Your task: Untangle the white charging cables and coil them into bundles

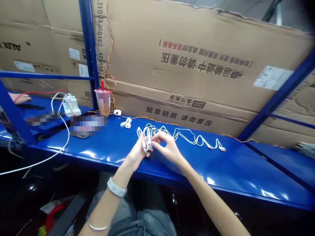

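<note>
My left hand (137, 153) is wrapped round a coil of white cable (147, 136), held in loops just above the blue table top. My right hand (169, 148) comes in from the right, thumb and forefinger pinched on the white cable at the coil's side. Behind and to the right of my hands, more white cables (194, 141) lie loosely spread on the table, their plug ends (222, 148) farthest right. A small tied bundle of white cable (126, 122) rests left of the coil. My fingertips partly hide the coil's lower part.
On the left stand a drink cup (103, 101) with a red straw, a blurred phone-like object (85, 127) and a white power strip (71, 106). Cardboard (197, 39) walls the back of the blue table (197, 170). Another person's hand (21, 98) shows far left.
</note>
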`<state>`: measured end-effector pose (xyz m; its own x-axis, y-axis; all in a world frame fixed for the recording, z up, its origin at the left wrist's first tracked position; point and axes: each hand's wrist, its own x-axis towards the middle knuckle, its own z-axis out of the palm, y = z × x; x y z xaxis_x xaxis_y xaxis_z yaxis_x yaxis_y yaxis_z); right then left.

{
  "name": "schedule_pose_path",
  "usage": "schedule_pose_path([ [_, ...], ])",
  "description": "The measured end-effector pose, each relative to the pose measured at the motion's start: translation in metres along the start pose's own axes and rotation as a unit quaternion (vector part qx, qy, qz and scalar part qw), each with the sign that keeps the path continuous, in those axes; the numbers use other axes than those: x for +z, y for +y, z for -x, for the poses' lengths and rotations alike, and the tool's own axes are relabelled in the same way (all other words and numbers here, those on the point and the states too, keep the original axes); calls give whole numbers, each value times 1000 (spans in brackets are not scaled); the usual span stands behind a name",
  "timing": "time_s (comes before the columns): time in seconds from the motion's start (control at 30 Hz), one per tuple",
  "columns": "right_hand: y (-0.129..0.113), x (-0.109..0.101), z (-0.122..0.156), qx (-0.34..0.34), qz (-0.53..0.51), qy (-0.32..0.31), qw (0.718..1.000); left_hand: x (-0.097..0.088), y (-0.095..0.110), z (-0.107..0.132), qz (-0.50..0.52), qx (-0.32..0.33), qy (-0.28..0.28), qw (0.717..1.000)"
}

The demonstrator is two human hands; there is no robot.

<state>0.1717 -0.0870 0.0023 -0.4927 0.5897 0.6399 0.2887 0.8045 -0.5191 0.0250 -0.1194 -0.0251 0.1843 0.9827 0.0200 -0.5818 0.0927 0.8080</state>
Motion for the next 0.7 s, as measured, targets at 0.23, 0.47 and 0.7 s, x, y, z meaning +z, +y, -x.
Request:
schedule_pose_path([
  [0.23,-9,22,3,-1,81,24,996,0,-6,-2,-24,53,22,998],
  [0.47,-1,14,1,86,37,53,994,-2,-7,-2,-4,38,40,998],
  [0.7,10,12,1,144,-39,33,988,0,-4,0,27,30,18,999],
])
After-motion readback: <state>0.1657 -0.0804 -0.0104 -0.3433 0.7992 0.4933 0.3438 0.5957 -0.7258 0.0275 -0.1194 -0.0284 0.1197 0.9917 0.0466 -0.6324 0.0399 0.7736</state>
